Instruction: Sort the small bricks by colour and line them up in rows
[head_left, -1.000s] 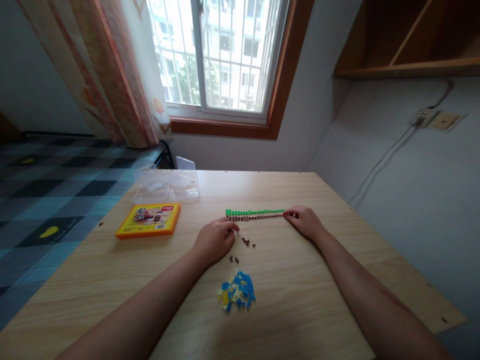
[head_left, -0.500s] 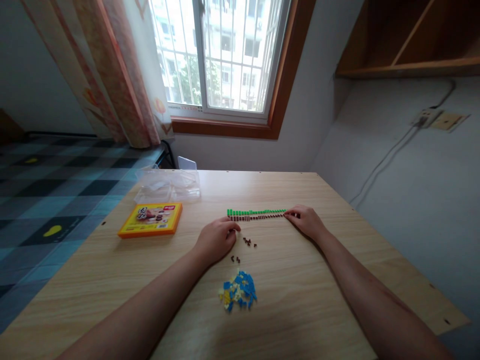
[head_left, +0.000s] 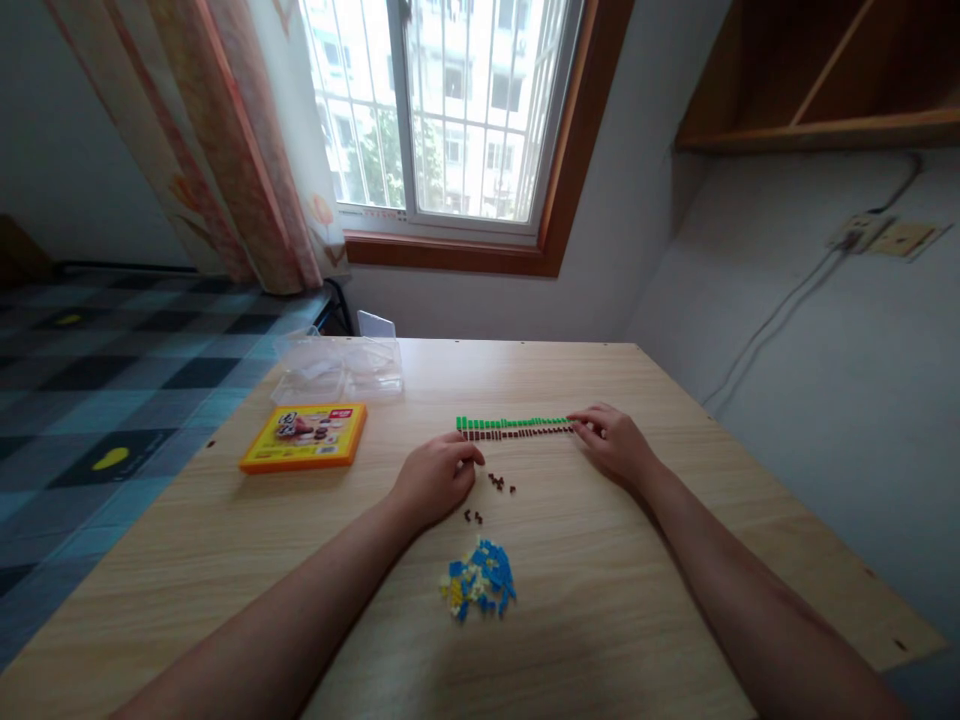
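Two long rows of tiny building bricks lie across the table, a green row behind a brown row. My left hand rests at the left end of the brown row, its fingers loosely bent and slightly apart, with no brick visible in them. At the right end, my right hand has its index finger by the last green bricks and its thumb lower, near the brown ones; the fingers are apart. Several loose brown bricks lie just right of my left hand, with a few more brown bricks nearer me.
A mixed pile of blue and yellow bricks sits close to me. On the left are a yellow-orange box and clear plastic trays. Behind the wooden table is a window; a bed stands to the left.
My right index finger has lifted off the brown row's end and stretched toward the green row, opening a gap from the thumb. My left hand stays in place.
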